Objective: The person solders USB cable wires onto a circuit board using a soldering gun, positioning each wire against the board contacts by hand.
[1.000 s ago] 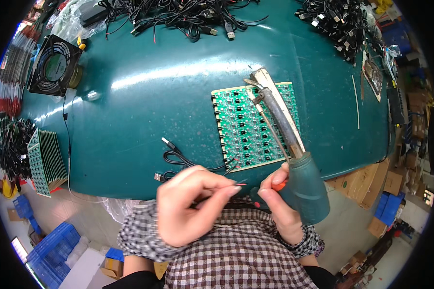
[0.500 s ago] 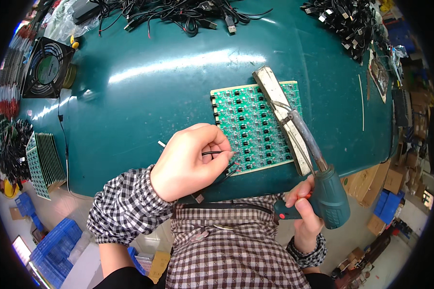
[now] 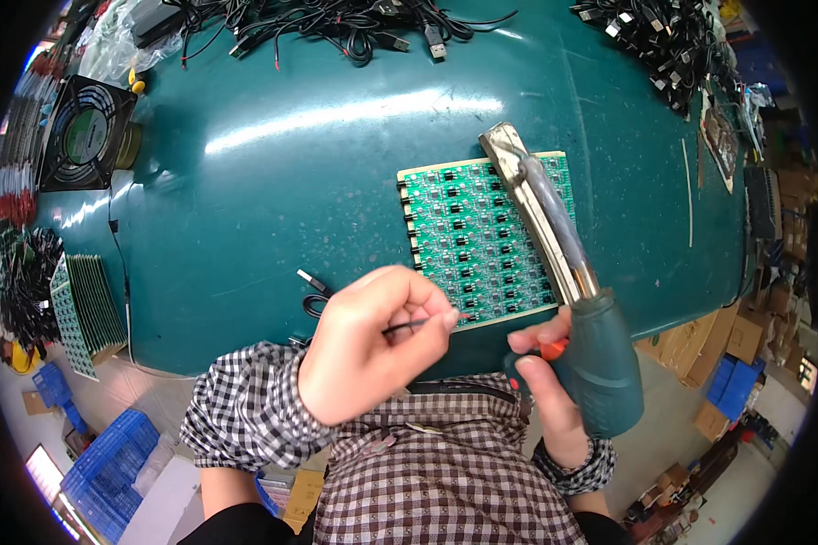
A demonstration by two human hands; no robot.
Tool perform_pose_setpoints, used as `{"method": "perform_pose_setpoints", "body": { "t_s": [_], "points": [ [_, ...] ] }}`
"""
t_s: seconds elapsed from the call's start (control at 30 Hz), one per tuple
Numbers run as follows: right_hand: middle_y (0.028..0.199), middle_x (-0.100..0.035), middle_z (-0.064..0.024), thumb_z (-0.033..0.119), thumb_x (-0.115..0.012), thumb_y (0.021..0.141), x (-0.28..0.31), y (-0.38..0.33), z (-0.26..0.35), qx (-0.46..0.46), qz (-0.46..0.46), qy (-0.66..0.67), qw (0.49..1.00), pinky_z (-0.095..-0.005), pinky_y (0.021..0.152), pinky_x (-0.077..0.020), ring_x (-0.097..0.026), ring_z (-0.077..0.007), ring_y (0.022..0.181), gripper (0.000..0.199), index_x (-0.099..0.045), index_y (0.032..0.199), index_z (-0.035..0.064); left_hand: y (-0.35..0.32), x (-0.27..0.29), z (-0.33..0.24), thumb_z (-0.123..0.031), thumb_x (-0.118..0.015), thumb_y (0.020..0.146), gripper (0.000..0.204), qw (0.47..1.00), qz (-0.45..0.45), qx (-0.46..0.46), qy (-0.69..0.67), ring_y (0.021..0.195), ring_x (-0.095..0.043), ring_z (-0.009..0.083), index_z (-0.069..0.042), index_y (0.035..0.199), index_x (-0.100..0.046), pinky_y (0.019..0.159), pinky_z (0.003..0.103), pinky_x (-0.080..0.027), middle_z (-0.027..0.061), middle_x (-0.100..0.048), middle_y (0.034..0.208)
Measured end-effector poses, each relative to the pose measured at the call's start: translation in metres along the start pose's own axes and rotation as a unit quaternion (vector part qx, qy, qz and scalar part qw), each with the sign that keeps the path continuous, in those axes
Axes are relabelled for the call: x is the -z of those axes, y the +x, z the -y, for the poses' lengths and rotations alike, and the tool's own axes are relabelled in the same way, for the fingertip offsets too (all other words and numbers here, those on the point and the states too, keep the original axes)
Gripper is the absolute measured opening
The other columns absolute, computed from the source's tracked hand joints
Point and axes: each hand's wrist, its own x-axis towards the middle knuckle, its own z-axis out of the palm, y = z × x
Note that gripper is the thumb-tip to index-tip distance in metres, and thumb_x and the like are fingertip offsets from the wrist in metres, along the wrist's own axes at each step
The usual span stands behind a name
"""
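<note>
My left hand [image 3: 364,350] pinches the end of a thin black cable [image 3: 409,324] between thumb and forefinger; a red wire tip sticks out toward the board's lower edge. Beside that hand lies a USB plug [image 3: 310,278] with a loop of black cable. My right hand [image 3: 554,400] is wrapped round a dark green soldering gun [image 3: 606,368] with an orange trigger. Its metal tube points away from me, over a green circuit board panel [image 3: 459,238] with rows of small black parts. A worn metal bar [image 3: 538,232] lies across the panel, partly hidden by the tube.
Black cables lie heaped at the far edge [image 3: 354,23] and far right [image 3: 659,45]. On the left stand a black fan [image 3: 86,133] and a stack of circuit panels [image 3: 91,304]. A thin pale stick [image 3: 687,191] lies on the green table [image 3: 245,209] at the right.
My left hand has moved right and slightly nearer with the cable. The soldering gun has swung slightly left, and its tube now lies closer along the metal bar.
</note>
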Motion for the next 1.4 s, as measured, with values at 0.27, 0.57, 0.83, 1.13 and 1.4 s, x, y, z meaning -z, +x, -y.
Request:
{"method": "perform_pose_setpoints", "body": {
  "t_s": [0.27,0.57,0.83,1.13,1.4],
  "points": [
    [0.093,-0.064,-0.0074,-0.006,-0.072,0.078,-0.005,0.012,0.0,0.088,0.134,-0.165,0.973,-0.0276,0.068,-0.0492,-0.063,-0.0124,0.079,0.035,-0.053,0.106,0.0034,-0.03,-0.024,-0.002,0.002,-0.072,0.075,0.012,0.991,-0.076,-0.102,0.032,0.058,-0.049,0.0101,0.0,0.082,-0.062,0.05,0.024,-0.036,0.005,-0.059,0.072],
    [0.089,-0.059,-0.0047,-0.009,-0.067,0.081,-0.02,-0.002,-0.005,-0.004,0.031,0.117,0.993,-0.0246,0.071,-0.0454,-0.06,-0.0096,0.081,0.035,-0.046,0.105,0.0063,-0.038,-0.039,0.014,0.003,-0.072,0.076,0.013,0.987,-0.102,-0.124,0.008,0.059,-0.051,0.0104,0.001,0.085,-0.062,0.051,0.023,-0.038,0.0058,-0.06,0.074],
    [0.082,-0.064,-0.004,-0.004,-0.073,0.075,-0.021,-0.013,-0.009,0.125,0.002,-0.189,0.974,-0.0276,0.066,-0.045,-0.059,-0.014,0.072,0.031,-0.053,0.096,0.0066,-0.042,-0.044,0.017,0.0,-0.071,0.08,0.012,0.981,-0.134,-0.135,0.04,0.056,-0.054,0.011,0.0,0.089,-0.065,0.047,0.024,-0.042,0.0067,-0.061,0.075],
    [0.083,-0.064,-0.0035,-0.002,-0.074,0.076,0.002,-0.016,-0.014,0.057,0.009,-0.116,0.992,-0.0279,0.066,-0.0448,-0.06,-0.0127,0.073,0.035,-0.05,0.1,0.0074,-0.01,0.002,-0.004,-0.006,-0.071,0.084,0.009,0.99,-0.082,-0.038,0.111,0.06,-0.051,0.0023,0.001,0.082,-0.067,0.053,0.019,-0.041,0.0011,-0.06,0.071],
    [0.088,-0.062,-0.0089,-0.006,-0.066,0.082,0.017,-0.025,-0.009,-0.009,-0.028,0.051,0.998,-0.0271,0.072,-0.0474,-0.062,-0.0139,0.08,0.029,-0.048,0.101,0.006,0.016,0.003,0.01,-0.004,-0.07,0.083,0.007,0.99,-0.017,0.02,0.14,0.059,-0.049,-0.0002,0.001,0.081,-0.067,0.053,0.018,-0.042,-0.0029,-0.06,0.068]
  ]
}}
